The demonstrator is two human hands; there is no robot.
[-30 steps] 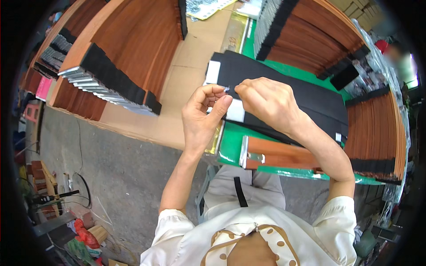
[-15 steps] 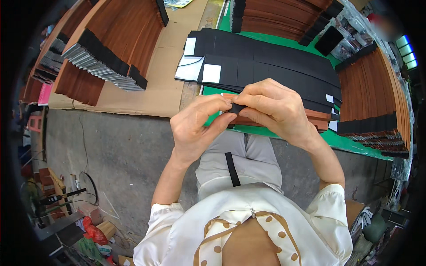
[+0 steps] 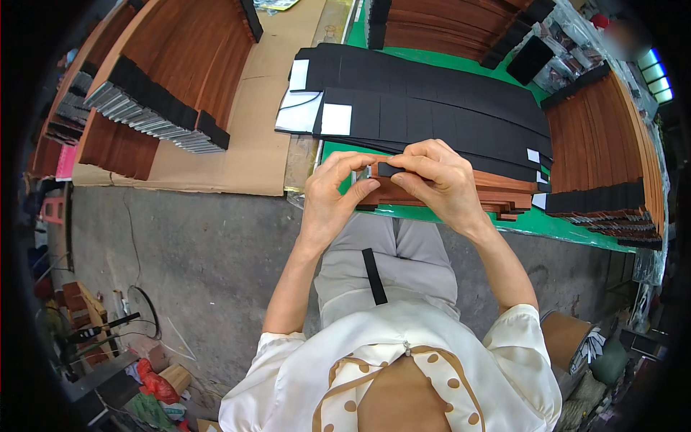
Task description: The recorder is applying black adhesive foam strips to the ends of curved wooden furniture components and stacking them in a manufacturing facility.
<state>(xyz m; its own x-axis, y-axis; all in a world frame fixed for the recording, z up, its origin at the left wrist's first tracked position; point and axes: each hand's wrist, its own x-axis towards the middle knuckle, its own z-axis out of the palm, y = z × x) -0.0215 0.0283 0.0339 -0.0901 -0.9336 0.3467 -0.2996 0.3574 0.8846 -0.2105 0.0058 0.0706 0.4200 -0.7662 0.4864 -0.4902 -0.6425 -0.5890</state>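
Note:
At the green table's near edge lies a small stack of reddish-brown slats (image 3: 497, 189), their left ends between my two hands. A short black strip (image 3: 389, 170) rests on the left end of the top slat. My right hand (image 3: 448, 180) pinches this black strip with thumb and fingers. My left hand (image 3: 327, 196) is curled around the slat's end, index finger on the far side and thumb on the near side. Part of the end is hidden by the fingers. Another black strip (image 3: 375, 276) lies across my lap.
Overlapping black sheets (image 3: 432, 90) with white labels lie beyond my hands on the green table (image 3: 576, 232). Black-ended brown slats stand in stacks at left (image 3: 180, 68), right (image 3: 597, 137) and back (image 3: 439, 29). A black phone-like slab (image 3: 530, 60) lies at the back right.
The black strip, held up between both hands before, now lies against the slat's end. My left hand has shifted right and let go of the strip, its fingers now around the slat's end.

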